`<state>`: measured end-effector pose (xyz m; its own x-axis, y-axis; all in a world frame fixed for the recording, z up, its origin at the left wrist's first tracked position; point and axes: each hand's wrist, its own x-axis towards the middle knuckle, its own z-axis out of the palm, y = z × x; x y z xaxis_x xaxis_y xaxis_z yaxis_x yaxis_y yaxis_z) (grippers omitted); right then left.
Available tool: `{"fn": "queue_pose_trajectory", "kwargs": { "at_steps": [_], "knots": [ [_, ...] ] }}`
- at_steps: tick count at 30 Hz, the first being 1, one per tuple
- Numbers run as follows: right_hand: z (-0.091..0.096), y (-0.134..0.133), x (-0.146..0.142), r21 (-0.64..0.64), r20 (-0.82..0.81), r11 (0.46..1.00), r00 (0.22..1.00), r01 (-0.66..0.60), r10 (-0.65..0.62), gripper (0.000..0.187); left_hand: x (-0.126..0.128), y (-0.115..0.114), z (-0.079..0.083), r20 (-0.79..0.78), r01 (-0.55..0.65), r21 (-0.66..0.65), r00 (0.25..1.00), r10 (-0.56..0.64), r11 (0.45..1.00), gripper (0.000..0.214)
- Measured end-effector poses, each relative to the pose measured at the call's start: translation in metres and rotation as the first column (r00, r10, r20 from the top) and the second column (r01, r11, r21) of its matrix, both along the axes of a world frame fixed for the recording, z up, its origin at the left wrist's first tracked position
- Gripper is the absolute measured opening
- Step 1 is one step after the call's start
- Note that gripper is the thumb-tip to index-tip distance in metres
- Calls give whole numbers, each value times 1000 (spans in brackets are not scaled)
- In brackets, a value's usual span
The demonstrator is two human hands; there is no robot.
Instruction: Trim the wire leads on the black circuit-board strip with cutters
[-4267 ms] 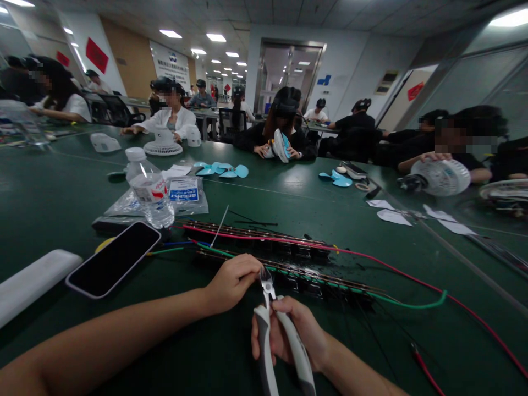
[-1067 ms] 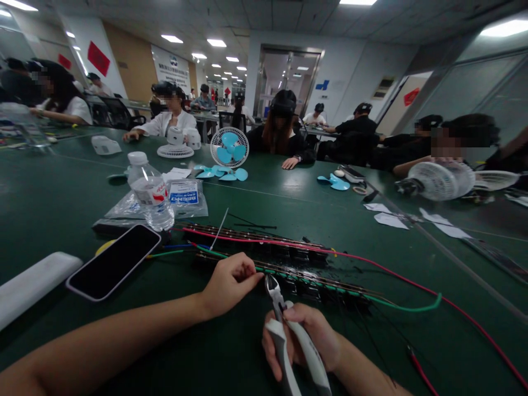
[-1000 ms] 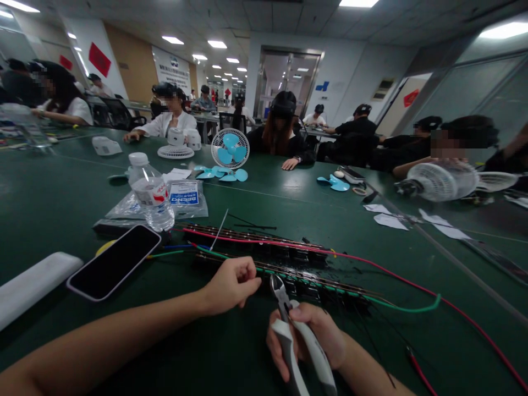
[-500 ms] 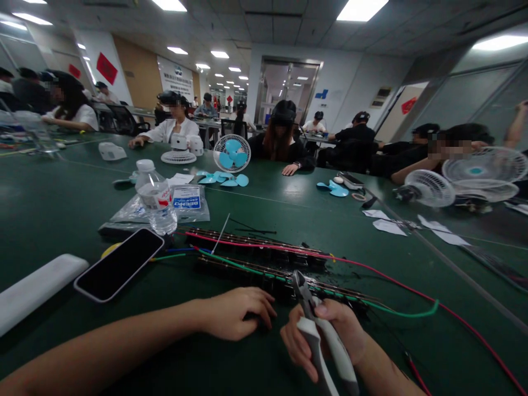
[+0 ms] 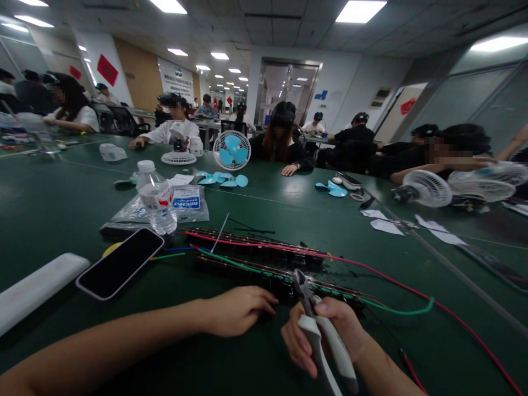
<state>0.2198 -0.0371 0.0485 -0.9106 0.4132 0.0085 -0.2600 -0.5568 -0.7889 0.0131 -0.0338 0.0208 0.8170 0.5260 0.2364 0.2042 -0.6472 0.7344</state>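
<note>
Right hand (image 5: pixel 330 333) low in the view, fingers wrapped tight round the handles of the cutters (image 5: pixel 310 334), thumb laid on top. The cutters' long axis runs from the bottom edge up and slightly left, away from the person. White and grey handles are nearest the camera and the metal nose points at the near strip (image 5: pixel 247 270). The jaws look closed or all but closed, with the tips right at the strip's near edge beside the green wire (image 5: pixel 396 312). Whether they bite anything, I cannot tell.

Left hand (image 5: pixel 237 309) lies palm down on the tabletop (image 5: pixel 61 209) just left of the cutters. Its fingers are stretched out and loose, holding nothing, with the tips reaching the near strip's edge.

The near strip is long and dark and runs left to right across the tabletop. The far strip (image 5: pixel 256 242) lies parallel behind it with a red wire (image 5: pixel 371 269) along it, trailing off to the right.

To the left there's a phone (image 5: pixel 120 263) face up with a dark screen, and a white bar (image 5: pixel 37 286) beside it. Behind the phone stands a bottle (image 5: pixel 155 196) with a red and white label. It is set on a clear bag (image 5: pixel 187 201) that has a blue label with white letters I can't read for sure.

Further back, a fan (image 5: pixel 231 150) with blue blades stands upright facing this way. Other people sit round the far side, and red signs hang on the wall, their writing too small to read
</note>
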Motion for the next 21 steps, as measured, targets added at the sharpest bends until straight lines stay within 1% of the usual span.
{"fn": "queue_pose_trajectory", "kwargs": {
  "at_steps": [1, 4, 5, 6, 7, 8, 9, 10, 11, 12, 15, 18, 21],
  "knots": [
    [-2, 0, 0, -7, 18, 1000, 1000, -1, 1, 48, -2, 1, 3, -1, -25, 3, 1000, 25, 1000, 46],
    [-10, 0, 0, -31, 33, 999, 999, 12, -11, 49, -7, -6, 11, 44, 19, 13, 999, -19, 1000, 41],
    [-14, -1, -1, -39, 39, 999, 999, 8, -6, 50, -7, -8, 12, 50, -17, 10, 999, 16, 1000, 34],
    [-17, -2, -3, -43, 50, 999, 999, 12, -10, 50, -8, -10, 11, 46, -106, 3, 993, 106, 994, 27],
    [-20, -3, -4, -46, 65, 999, 998, 21, -18, 52, -8, -11, 9, 41, -240, -9, 970, 240, 971, 18],
    [-23, -3, -6, -50, 73, 998, 997, 31, -27, 51, -8, -10, 6, 44, -385, -28, 921, 386, 922, 10],
    [-25, -4, -7, -63, 91, 997, 995, 37, -31, 51, -8, -8, 3, 56, -504, -58, 860, 507, 862, 5],
    [-28, -4, -9, -82, 110, 996, 994, 32, -23, 52, -7, -6, 0, 79, -592, -88, 798, 598, 801, 7],
    [-30, -5, -9, -102, 122, 995, 992, 20, -7, 53, -6, -4, -3, 111, -652, -109, 742, 661, 751, 10],
    [-32, -5, -10, -128, 136, 992, 990, -3, 21, 55, -5, -2, -5, 149, -690, -126, 698, 701, 713, 12],
    [-38, -3, -10, -212, 153, 975, 984, -60, 94, 58, 4, 2, -9, 240, -717, -236, 611, 754, 656, 16],
    [-40, -2, -11, -283, 144, 956, 982, -76, 121, 60, 15, 3, -12, 284, -678, -408, 542, 791, 611, 16],
    [-41, -4, -14, -295, 136, 952, 982, -86, 131, 62, 25, 4, -15, 319, -645, -553, 421, 849, 528, 16]
  ]
}}
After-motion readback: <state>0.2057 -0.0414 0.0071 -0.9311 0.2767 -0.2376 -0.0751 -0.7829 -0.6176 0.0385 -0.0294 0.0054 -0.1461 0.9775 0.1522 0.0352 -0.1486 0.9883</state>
